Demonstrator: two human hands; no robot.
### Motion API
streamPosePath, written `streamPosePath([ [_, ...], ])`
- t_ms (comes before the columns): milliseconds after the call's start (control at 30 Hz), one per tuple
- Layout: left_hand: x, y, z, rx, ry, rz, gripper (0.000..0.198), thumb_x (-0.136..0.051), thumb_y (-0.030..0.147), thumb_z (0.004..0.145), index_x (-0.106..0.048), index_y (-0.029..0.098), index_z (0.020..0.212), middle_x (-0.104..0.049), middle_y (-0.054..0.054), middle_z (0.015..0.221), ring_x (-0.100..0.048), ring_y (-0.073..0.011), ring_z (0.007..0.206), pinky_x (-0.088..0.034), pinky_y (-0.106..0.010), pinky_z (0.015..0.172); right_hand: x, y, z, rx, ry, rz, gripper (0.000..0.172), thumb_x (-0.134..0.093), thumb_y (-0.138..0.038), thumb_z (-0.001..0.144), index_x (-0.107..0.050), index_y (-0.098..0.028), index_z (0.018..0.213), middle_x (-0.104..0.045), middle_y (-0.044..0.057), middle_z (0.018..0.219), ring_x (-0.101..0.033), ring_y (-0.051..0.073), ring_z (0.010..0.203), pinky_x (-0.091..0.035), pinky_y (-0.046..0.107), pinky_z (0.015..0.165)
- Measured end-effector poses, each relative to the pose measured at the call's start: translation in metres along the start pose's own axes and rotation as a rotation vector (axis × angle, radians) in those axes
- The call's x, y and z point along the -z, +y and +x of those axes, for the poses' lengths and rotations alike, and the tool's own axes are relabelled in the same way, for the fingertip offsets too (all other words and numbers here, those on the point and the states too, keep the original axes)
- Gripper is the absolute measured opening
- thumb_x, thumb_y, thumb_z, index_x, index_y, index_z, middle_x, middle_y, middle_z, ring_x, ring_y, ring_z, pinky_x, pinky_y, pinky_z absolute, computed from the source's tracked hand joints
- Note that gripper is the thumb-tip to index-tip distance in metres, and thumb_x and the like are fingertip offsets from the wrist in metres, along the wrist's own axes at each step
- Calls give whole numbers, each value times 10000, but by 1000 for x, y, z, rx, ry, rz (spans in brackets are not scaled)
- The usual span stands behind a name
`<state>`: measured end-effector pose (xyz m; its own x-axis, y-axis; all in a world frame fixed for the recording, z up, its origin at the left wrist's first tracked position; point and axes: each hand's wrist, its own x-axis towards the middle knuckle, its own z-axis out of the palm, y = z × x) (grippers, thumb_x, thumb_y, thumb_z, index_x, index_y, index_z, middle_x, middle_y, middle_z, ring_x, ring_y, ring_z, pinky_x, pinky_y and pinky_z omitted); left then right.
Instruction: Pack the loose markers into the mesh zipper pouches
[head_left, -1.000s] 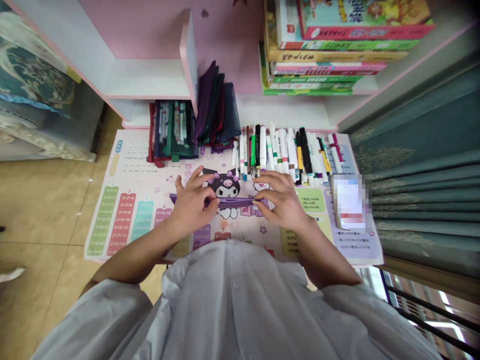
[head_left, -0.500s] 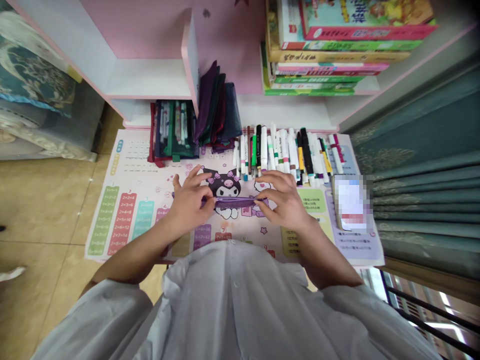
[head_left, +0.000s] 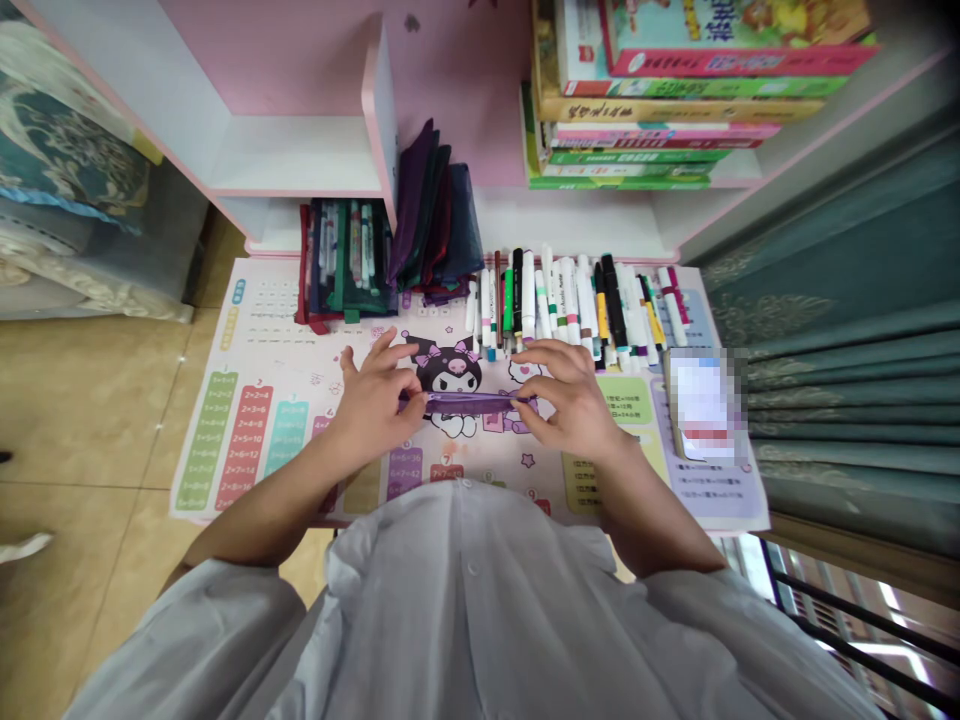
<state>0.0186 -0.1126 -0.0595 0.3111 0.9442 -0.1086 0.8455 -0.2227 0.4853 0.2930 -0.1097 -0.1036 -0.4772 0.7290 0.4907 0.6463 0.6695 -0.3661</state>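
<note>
Pink shelving fills the top of my feed, and below it the work sits on a printed multiplication-table mat. The change I can see is small: the purple fabric pouch used to stick out past the left hand, but now its left end stops inside that hand's pinch. Thumb and fingers close on that end while the right hand pinches the other, so the pouch is a narrow strip held crosswise between them, just off the mat over the cartoon print. The spare fingers on both sides stay loosely spread.

Just beyond the hands, a row of felt-tip markers lies side by side on the mat, next to a stack of mesh pencil pouches and some dark pouches leaning against a shelf divider. To the right there's a pixelated card I can't make out. Picture books fill the shelf above, a teal curtain hangs on the right — and tan floor tiles show on the left
</note>
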Motion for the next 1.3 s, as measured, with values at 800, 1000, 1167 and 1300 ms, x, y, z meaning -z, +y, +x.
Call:
streamPosePath([
  [800,7,-7,3,31,0,18,169,-542,251,804,-579,189,650,-584,-89,1394,-332,-362,1461,-155,-758,1112,1,1,0,-11,-10,12,154,-642,-181,783,-528,-220,686,-687,43,1122,-589,333,1201,-411,487,915],
  [1000,10,-8,3,36,9,28,179,-532,255,802,-587,190,645,-596,-92,1377,-343,-375,1451,-158,-761,1111,1,2,-1,-11,-13,10,156,-638,-173,783,-524,-213,685,-686,52,1130,-591,335,1195,-407,491,921],
  [1167,11,-8,2,43,39,59,175,-545,263,802,-584,194,647,-595,-101,1378,-351,-377,1448,-166,-769,1100,2,2,0,-43,-34,6,155,-628,-189,787,-524,-225,679,-691,34,1124,-594,327,1186,-403,482,901],
  [1300,11,-9,2,48,43,69,176,-545,258,798,-581,191,640,-591,-98,1383,-351,-383,1446,-168,-766,1102,3,2,0,-65,-47,12,152,-621,-199,787,-529,-228,669,-690,27,1125,-586,323,1188,-396,479,903],
])
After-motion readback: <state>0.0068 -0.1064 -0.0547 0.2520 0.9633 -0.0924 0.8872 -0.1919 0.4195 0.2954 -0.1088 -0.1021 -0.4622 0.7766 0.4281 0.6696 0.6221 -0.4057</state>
